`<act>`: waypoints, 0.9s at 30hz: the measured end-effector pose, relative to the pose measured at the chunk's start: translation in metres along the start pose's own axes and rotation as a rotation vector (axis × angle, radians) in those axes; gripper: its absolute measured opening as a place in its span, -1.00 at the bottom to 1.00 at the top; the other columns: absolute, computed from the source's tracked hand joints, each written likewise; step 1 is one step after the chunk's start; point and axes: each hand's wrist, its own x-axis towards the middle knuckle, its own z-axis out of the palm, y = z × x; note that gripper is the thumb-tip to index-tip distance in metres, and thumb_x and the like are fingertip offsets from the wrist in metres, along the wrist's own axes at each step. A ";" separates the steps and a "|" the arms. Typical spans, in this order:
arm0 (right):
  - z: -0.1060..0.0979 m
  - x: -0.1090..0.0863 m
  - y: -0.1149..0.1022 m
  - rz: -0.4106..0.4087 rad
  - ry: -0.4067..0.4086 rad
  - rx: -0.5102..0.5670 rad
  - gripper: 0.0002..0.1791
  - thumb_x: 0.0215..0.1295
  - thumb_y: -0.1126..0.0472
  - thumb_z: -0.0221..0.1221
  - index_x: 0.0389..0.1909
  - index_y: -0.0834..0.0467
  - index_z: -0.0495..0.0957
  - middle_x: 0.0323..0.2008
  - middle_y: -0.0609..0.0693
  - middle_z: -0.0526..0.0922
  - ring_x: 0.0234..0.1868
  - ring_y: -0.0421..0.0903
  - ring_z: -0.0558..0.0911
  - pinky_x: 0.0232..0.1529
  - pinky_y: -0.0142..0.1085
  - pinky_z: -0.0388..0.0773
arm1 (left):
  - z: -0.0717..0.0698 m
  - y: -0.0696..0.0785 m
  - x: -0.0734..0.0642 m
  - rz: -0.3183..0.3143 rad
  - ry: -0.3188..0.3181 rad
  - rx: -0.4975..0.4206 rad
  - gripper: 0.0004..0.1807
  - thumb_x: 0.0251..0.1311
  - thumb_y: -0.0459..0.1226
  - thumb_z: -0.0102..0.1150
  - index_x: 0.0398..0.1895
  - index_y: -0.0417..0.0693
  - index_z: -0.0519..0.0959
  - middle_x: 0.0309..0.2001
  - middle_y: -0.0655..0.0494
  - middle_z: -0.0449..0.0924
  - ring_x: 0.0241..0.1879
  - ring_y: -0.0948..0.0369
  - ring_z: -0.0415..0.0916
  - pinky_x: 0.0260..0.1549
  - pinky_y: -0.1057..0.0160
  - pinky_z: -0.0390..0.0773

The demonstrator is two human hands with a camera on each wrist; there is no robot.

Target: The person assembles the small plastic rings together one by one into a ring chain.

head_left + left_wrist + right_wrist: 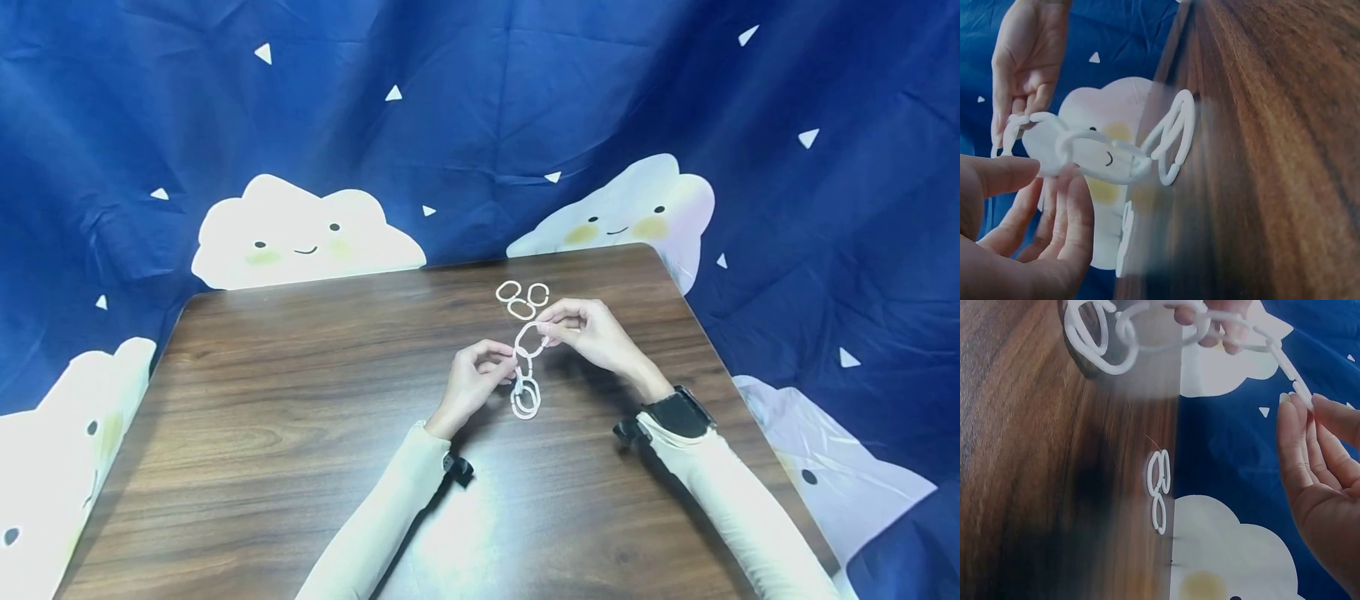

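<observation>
White chain [529, 367] of oval plastic split links strung between both hands, over the brown wood-grain surface [337, 400]. Count roughly five; the bunch at its 6 o'clock end overlaps, so exact number unsure. Whether that bunch touches the surface: cannot tell.

Left hand [472, 379], at 8 o'clock of the chain: thumb and fingertips pinching a link partway along. Right hand [592, 333], at 2 o'clock: thumb and fingers pinching the end link [1284, 362], the uppermost. It looks hooked through its neighbour; not certain that it is fully seated.

Done, by my reading: several links joined in sequence, the newest join probably the one between the hands. Left: three loose links [511, 302] lying flat at 12 o'clock, close together, apparently unjoined. If those belong on the chain too, the linking is somewhat past halfway.
</observation>
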 end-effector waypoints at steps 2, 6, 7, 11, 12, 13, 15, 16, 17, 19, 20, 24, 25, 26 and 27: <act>0.001 0.000 -0.001 0.003 -0.006 -0.006 -0.79 0.40 0.28 0.33 -0.03 0.30 0.70 -0.24 0.08 0.79 -0.30 -0.17 0.80 -0.12 -0.15 0.83 | -0.001 0.000 0.001 0.007 0.004 -0.008 -0.78 0.32 -0.42 0.32 -0.03 -0.35 0.67 -0.11 -0.44 0.72 -0.20 -0.25 0.76 -0.13 0.03 0.84; 0.002 0.000 0.000 0.003 -0.010 -0.023 -0.80 0.40 0.28 0.33 -0.05 0.29 0.71 -0.26 0.09 0.79 -0.32 -0.15 0.79 -0.14 -0.13 0.83 | -0.002 0.000 0.004 0.022 0.009 -0.020 -0.79 0.33 -0.44 0.30 -0.02 -0.37 0.67 -0.09 -0.50 0.69 -0.11 -0.42 0.68 -0.15 0.11 0.85; 0.002 -0.001 0.001 0.002 -0.012 -0.027 -0.80 0.40 0.27 0.33 -0.05 0.29 0.71 -0.26 0.09 0.79 -0.33 -0.15 0.79 -0.14 -0.14 0.83 | -0.002 0.000 0.004 0.026 0.012 -0.022 -0.79 0.33 -0.44 0.30 -0.01 -0.36 0.67 -0.08 -0.51 0.69 -0.10 -0.43 0.68 -0.15 0.12 0.85; 0.003 -0.001 0.005 -0.001 -0.021 -0.031 -0.81 0.40 0.27 0.33 -0.05 0.27 0.72 -0.27 0.09 0.79 -0.32 -0.12 0.80 -0.14 -0.11 0.83 | -0.002 0.006 0.004 0.045 0.021 -0.027 -0.79 0.36 -0.45 0.26 0.00 -0.36 0.68 -0.09 -0.44 0.72 -0.07 -0.44 0.67 -0.10 0.10 0.84; 0.004 0.000 0.005 0.000 -0.024 -0.028 -0.81 0.40 0.27 0.33 -0.05 0.28 0.72 -0.27 0.07 0.80 -0.32 -0.10 0.80 -0.14 -0.09 0.83 | -0.001 0.007 0.005 0.051 0.023 -0.032 -0.79 0.36 -0.46 0.25 0.00 -0.37 0.68 -0.09 -0.43 0.72 -0.07 -0.43 0.67 -0.08 0.07 0.83; 0.004 0.000 0.005 -0.001 -0.026 -0.028 -0.81 0.40 0.27 0.33 -0.06 0.28 0.72 -0.28 0.06 0.80 -0.33 -0.09 0.80 -0.14 -0.09 0.83 | -0.001 0.009 0.005 0.058 0.024 -0.034 -0.79 0.37 -0.46 0.24 0.01 -0.37 0.68 -0.08 -0.43 0.72 -0.08 -0.42 0.68 -0.06 0.05 0.83; 0.006 0.000 0.005 0.001 -0.034 -0.022 -0.80 0.40 0.28 0.33 -0.06 0.30 0.72 -0.29 0.06 0.80 -0.34 -0.06 0.80 -0.16 -0.10 0.83 | -0.001 0.012 0.006 0.072 0.023 -0.031 -0.78 0.38 -0.45 0.24 0.01 -0.37 0.69 -0.06 -0.46 0.72 -0.08 -0.38 0.70 -0.02 -0.01 0.81; 0.007 0.001 0.005 0.004 -0.040 -0.017 -0.80 0.40 0.28 0.33 -0.06 0.30 0.71 -0.28 0.09 0.80 -0.35 -0.03 0.80 -0.18 -0.11 0.83 | -0.001 0.013 0.006 0.078 0.022 -0.025 -0.78 0.38 -0.44 0.25 0.02 -0.37 0.69 -0.05 -0.47 0.71 -0.09 -0.34 0.72 -0.01 -0.02 0.80; 0.008 0.001 0.005 0.009 -0.047 -0.010 -0.79 0.40 0.28 0.33 -0.05 0.32 0.71 -0.27 0.14 0.80 -0.35 -0.01 0.79 -0.19 -0.11 0.83 | -0.002 0.014 0.006 0.084 0.019 -0.019 -0.78 0.37 -0.43 0.26 0.02 -0.36 0.69 -0.04 -0.49 0.70 -0.10 -0.32 0.73 -0.01 -0.02 0.80; 0.010 0.002 0.006 0.015 -0.061 0.000 -0.80 0.41 0.29 0.32 -0.05 0.33 0.71 -0.23 0.27 0.78 -0.36 0.01 0.79 -0.20 -0.11 0.84 | -0.002 0.015 0.007 0.093 0.017 0.005 -0.77 0.36 -0.41 0.30 0.02 -0.34 0.71 -0.04 -0.48 0.71 -0.15 -0.23 0.77 -0.01 -0.02 0.80; 0.011 0.002 0.006 0.020 -0.067 0.005 -0.79 0.41 0.29 0.31 -0.05 0.33 0.70 -0.21 0.33 0.77 -0.37 0.02 0.78 -0.21 -0.11 0.84 | -0.003 0.015 0.007 0.095 0.016 0.013 -0.77 0.35 -0.40 0.31 0.01 -0.34 0.71 -0.06 -0.47 0.72 -0.16 -0.21 0.78 -0.02 0.01 0.80; 0.011 0.003 0.008 0.021 -0.073 0.004 -0.81 0.41 0.31 0.31 -0.06 0.32 0.71 -0.21 0.31 0.78 -0.39 -0.02 0.77 -0.23 -0.13 0.84 | -0.003 0.017 0.007 0.091 0.016 0.052 -0.77 0.32 -0.37 0.35 -0.01 -0.28 0.73 -0.12 -0.34 0.77 -0.19 -0.14 0.79 -0.11 0.21 0.83; 0.011 0.003 0.008 0.022 -0.072 0.002 -0.82 0.41 0.31 0.31 -0.06 0.32 0.71 -0.23 0.25 0.80 -0.39 -0.04 0.77 -0.23 -0.14 0.84 | -0.003 0.016 0.007 0.089 0.015 0.055 -0.77 0.31 -0.37 0.36 -0.01 -0.27 0.74 -0.13 -0.32 0.78 -0.18 -0.16 0.78 -0.14 0.27 0.82; 0.012 0.003 0.008 0.023 -0.071 0.002 -0.82 0.40 0.31 0.31 -0.06 0.32 0.71 -0.24 0.21 0.80 -0.39 -0.06 0.77 -0.24 -0.16 0.84 | -0.003 0.016 0.006 0.088 0.012 0.055 -0.77 0.31 -0.37 0.36 -0.01 -0.26 0.74 -0.14 -0.31 0.78 -0.17 -0.21 0.77 -0.16 0.31 0.82; 0.012 0.003 0.008 0.023 -0.071 0.002 -0.81 0.40 0.31 0.32 -0.06 0.32 0.71 -0.24 0.20 0.81 -0.40 -0.07 0.77 -0.25 -0.16 0.84 | -0.004 0.016 0.006 0.086 0.009 0.059 -0.77 0.30 -0.38 0.36 0.00 -0.24 0.74 -0.15 -0.28 0.78 -0.16 -0.24 0.76 -0.17 0.33 0.81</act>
